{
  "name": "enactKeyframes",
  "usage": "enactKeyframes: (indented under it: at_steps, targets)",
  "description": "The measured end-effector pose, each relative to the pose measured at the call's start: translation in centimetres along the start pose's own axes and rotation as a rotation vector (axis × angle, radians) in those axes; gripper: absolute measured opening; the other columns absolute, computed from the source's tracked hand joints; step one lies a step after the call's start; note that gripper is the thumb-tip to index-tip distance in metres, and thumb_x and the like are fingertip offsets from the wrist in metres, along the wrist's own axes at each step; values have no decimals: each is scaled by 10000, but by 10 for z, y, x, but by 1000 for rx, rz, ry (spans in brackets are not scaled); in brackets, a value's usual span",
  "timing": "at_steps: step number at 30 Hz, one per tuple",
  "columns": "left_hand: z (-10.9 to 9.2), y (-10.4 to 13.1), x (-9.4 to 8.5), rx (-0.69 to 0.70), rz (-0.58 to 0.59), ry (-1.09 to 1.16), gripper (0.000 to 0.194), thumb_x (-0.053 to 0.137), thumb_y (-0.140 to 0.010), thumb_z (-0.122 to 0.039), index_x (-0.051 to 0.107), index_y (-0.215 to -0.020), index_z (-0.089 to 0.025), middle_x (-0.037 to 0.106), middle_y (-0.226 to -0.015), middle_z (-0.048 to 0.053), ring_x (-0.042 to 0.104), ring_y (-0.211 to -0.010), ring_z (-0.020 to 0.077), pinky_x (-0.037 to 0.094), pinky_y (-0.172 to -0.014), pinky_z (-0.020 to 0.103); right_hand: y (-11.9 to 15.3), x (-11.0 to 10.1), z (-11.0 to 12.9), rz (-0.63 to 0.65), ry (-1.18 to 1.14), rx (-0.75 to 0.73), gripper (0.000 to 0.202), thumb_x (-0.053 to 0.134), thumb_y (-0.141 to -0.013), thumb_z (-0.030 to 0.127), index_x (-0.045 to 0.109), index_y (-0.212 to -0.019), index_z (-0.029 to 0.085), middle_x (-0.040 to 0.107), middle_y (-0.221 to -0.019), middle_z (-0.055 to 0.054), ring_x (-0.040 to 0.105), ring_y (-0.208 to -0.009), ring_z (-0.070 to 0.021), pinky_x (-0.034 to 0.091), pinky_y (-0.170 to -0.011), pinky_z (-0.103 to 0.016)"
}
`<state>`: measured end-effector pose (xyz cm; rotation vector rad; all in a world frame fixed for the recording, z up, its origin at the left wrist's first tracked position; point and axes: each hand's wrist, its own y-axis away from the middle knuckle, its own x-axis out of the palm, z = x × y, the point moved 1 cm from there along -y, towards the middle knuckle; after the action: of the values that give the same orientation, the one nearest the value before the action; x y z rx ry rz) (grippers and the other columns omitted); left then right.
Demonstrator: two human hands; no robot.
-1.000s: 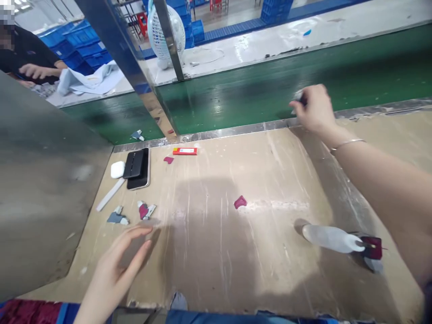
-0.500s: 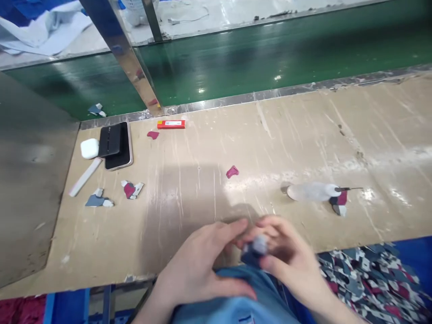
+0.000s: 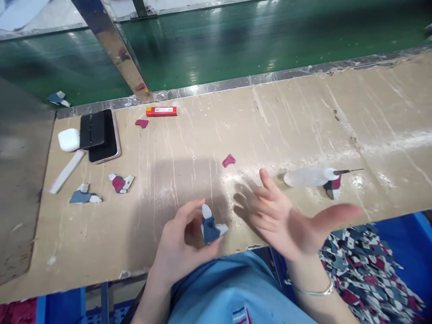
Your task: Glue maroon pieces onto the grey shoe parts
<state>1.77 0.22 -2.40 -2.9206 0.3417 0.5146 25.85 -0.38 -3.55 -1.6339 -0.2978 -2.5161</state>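
Observation:
A small dark-blue and white moulded piece (image 3: 210, 228) is pinched between the thumb and fingers of my left hand (image 3: 178, 240), just above the table's front part. My right hand (image 3: 283, 220) is spread with the palm showing and nothing in it; a bracelet circles its wrist. Beyond the hands lies a small maroon piece (image 3: 229, 160) on the table (image 3: 202, 139). Right of my right hand, a clear squeeze bottle (image 3: 305, 177) with a thin needle tip rests on its side, touching or overlapping a maroon, dark and white piece (image 3: 333, 187).
At left lie a phone (image 3: 114, 135) under a black case (image 3: 92, 129), a white earbud case (image 3: 69, 140), a white strip (image 3: 67, 172), and assembled pieces (image 3: 121, 183). A red box (image 3: 161, 111) is near the metal post (image 3: 124, 58). A blue bin (image 3: 418, 229) of many pieces stands below right.
The dark-blue and white piece has gone from my right hand to my left. My right hand has opened and moved right. The view has shifted slightly.

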Motion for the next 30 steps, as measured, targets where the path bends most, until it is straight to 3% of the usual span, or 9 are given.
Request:
enactKeyframes:
  at_steps: [2, 3, 6, 8, 11, 15, 18, 22, 30]
  targets:
    - [5, 2, 0, -115, -13, 53, 602, 842, -883, -232, 607, -1434, -299, 775, -833, -41, 706, -613, 129, 594, -587, 209, 0, -22, 27, 88, -514, 79, 930, 928, -880, 286, 404, -1648, 263, 741, -1017, 49, 631, -637, -63, 527, -524, -149]
    - [7, 2, 0, -167, -11, 85, 595, 837, -888, -242, 596, -1430, -290, 762, -810, -48, 695, -595, 124, 580, -569, 202, -2, -32, 39, 72, -670, 195, 805, 818, -934, 132, 432, -1625, 279, 714, -935, 69, 586, -596, -65, 486, -499, -162]
    - [5, -1, 1, -330, -13, 161, 584, 845, -877, -247, 581, -1397, -284, 747, -789, -68, 678, -577, 107, 557, -558, 182, -13, -52, 65, 26, -982, 441, 416, 594, -935, -41, 659, -1217, 257, 491, -614, 102, 411, -478, -109, 343, -419, -224]
    - [3, -3, 0, -416, -16, 184, 599, 869, -848, -245, 584, -1373, -287, 753, -785, -73, 694, -603, 110, 565, -587, 186, -21, -51, 66, -4, -1041, 450, 250, 582, -951, 1, 617, -927, 247, 388, -550, 98, 345, -470, -112, 291, -429, -227]
    - [1, -6, 0, -446, 16, 234, 637, 891, -813, -264, 579, -1367, -287, 768, -768, -73, 717, -610, 125, 555, -573, 190, -22, -30, 42, -101, -605, 236, 169, 768, -968, 280, 632, -885, 222, 451, -606, 83, 384, -501, -96, 291, -438, -221]
    - [0, -12, -1, -443, 58, 270, 602, 872, -813, -268, 596, -1348, -277, 771, -754, -72, 708, -587, 122, 536, -547, 193, -13, 4, 0, -261, 710, -429, 532, 792, -887, 737, 781, -925, 206, 637, -697, 14, 553, -504, -143, 358, -378, -274]
    - [-5, -16, -3, -463, 68, 272, 604, 856, -803, -219, 591, -1344, -265, 754, -733, -90, 690, -583, 106, 522, -552, 184, -7, 14, -19, -294, 1251, -759, 643, 668, -941, 831, 800, -896, 204, 735, -793, -41, 681, -623, -195, 485, -467, -318]
    - [-11, -19, -4, -485, 67, 283, 617, 842, -795, -175, 578, -1346, -260, 743, -740, -106, 682, -584, 89, 500, -543, 168, -7, 12, -24, -216, 1546, -860, 691, 526, -1052, 790, 800, -902, 174, 759, -829, -64, 715, -691, -203, 567, -541, -330]
    - [-11, -17, -2, -460, 70, 282, 625, 839, -798, -135, 564, -1343, -268, 741, -747, -119, 685, -594, 82, 517, -568, 163, -10, 11, -25, -142, 1603, -943, 640, 522, -1100, 708, 822, -951, 162, 774, -832, -61, 716, -713, -184, 563, -551, -305]
